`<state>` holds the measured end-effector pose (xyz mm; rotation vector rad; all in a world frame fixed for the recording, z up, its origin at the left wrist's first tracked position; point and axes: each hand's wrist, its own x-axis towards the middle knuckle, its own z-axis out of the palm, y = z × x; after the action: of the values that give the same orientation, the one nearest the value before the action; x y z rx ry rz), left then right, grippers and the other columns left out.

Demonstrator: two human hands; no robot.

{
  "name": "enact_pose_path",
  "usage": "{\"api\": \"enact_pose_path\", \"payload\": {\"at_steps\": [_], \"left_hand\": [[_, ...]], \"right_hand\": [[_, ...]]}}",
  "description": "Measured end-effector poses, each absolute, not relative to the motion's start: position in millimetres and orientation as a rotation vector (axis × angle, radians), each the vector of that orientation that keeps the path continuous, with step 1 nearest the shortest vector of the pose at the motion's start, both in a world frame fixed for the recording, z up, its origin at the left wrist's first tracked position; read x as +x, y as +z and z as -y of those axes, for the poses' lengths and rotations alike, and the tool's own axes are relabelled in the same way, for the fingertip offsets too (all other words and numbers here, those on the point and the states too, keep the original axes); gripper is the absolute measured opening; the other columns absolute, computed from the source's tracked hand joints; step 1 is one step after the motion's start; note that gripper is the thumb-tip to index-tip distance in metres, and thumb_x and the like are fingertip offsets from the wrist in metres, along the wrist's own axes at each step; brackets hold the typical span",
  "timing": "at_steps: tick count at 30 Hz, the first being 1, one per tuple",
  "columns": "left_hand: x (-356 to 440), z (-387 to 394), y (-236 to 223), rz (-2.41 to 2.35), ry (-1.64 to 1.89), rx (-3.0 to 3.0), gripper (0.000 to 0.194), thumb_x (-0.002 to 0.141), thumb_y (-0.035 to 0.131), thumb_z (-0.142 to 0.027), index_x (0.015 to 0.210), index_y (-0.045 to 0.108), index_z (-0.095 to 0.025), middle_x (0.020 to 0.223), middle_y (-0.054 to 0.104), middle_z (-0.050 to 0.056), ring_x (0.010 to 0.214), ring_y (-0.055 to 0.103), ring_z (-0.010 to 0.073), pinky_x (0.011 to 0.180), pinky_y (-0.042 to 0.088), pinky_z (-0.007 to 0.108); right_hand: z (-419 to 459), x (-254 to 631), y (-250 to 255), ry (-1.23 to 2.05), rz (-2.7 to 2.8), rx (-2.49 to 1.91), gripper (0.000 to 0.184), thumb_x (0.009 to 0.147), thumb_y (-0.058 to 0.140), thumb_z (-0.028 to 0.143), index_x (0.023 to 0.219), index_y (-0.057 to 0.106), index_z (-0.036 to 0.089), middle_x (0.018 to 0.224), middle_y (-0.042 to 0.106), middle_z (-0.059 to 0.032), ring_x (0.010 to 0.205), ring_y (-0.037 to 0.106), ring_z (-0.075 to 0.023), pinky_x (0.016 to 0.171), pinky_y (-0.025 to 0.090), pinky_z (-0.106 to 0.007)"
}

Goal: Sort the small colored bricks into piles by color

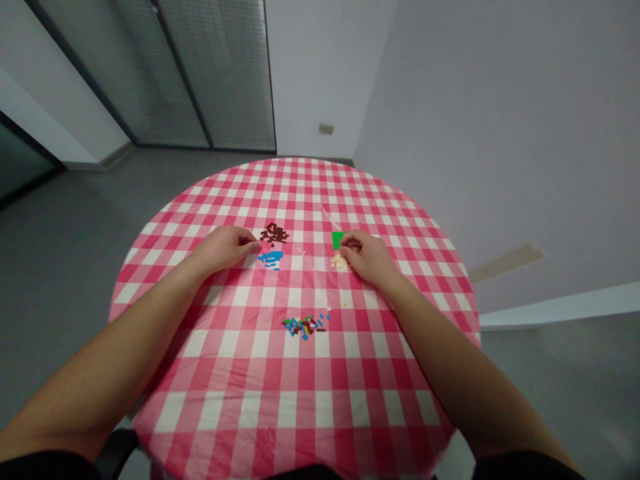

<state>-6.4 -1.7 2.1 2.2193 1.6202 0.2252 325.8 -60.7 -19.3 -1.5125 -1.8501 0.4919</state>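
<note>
1. Separate heaps of small brown plastic pieces (274,233), blue plastic pieces (271,259) and cream plastic pieces (339,262) lie apart from a mixed multicoloured heap (305,326) on the round pink-checked desk (300,400).
2. The left hand (223,248) pinches beside the brown heap; any hold is unclear.
3. The right hand (363,257) curls half-closed by the cream heap and a green square (338,240); any hold is unclear.

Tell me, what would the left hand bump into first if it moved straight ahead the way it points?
Most likely the heap of tiny dark brown building bricks just beyond the left hand, though depth is hard to judge from this view.
</note>
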Motion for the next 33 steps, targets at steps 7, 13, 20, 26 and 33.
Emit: {"api": "enact_pose_path", "payload": {"at_steps": [7, 13, 20, 26, 33], "left_hand": [[-6, 2, 4, -1.631, 0.213, 2.216, 0.040, 0.086, 0.054, -0.051, 0.091, 0.078, -0.020, 0.092, 0.079, 0.008, 0.081, 0.069, 0.0246, 0.065, 0.043, 0.031], [-4, 3, 5, -1.618, 0.220, 2.217, 0.039, 0.086, 0.054, -0.049, 0.091, 0.078, -0.020, 0.093, 0.079, 0.008, 0.082, 0.070, 0.0247, 0.066, 0.044, 0.031], [-2, 6, 6, -1.610, 0.232, 2.235, 0.041, 0.085, 0.053, -0.051, 0.092, 0.080, -0.020, 0.091, 0.079, 0.008, 0.080, 0.069, 0.0258, 0.065, 0.043, 0.032], [0, 6, 4, -1.616, 0.231, 2.242, 0.040, 0.087, 0.053, -0.050, 0.091, 0.078, -0.020, 0.090, 0.078, 0.007, 0.078, 0.069, 0.0239, 0.063, 0.041, 0.030], [0, 7, 2, -1.581, 0.329, 2.272, 0.037, 0.088, 0.054, -0.048, 0.091, 0.079, -0.021, 0.088, 0.078, 0.006, 0.077, 0.068, 0.0228, 0.062, 0.039, 0.030]], "right_hand": [[58, 326, -23, 0.698, 1.694, -1.450, 0.011, 0.079, 0.064, 0.028, 0.086, 0.063, 0.020, 0.080, 0.070, -0.0039, 0.071, 0.064, -0.0187, 0.067, 0.051, -0.033], [59, 327, -21, 0.689, 1.704, -1.454, 0.014, 0.079, 0.064, 0.030, 0.088, 0.065, 0.019, 0.082, 0.070, -0.0047, 0.072, 0.064, -0.0193, 0.069, 0.051, -0.034], [65, 318, -15, 0.502, 1.845, -1.531, 0.010, 0.084, 0.062, 0.026, 0.087, 0.067, 0.018, 0.082, 0.072, -0.0055, 0.075, 0.065, -0.0202, 0.072, 0.049, -0.034], [63, 290, -16, 0.413, 2.068, -1.472, 0.014, 0.092, 0.058, 0.020, 0.096, 0.071, 0.020, 0.096, 0.076, -0.0071, 0.087, 0.069, -0.0216, 0.080, 0.050, -0.035], [61, 296, -22, 0.347, 2.000, -1.446, 0.021, 0.095, 0.054, 0.018, 0.106, 0.071, 0.023, 0.111, 0.077, -0.0053, 0.101, 0.071, -0.0220, 0.092, 0.052, -0.037]]}}
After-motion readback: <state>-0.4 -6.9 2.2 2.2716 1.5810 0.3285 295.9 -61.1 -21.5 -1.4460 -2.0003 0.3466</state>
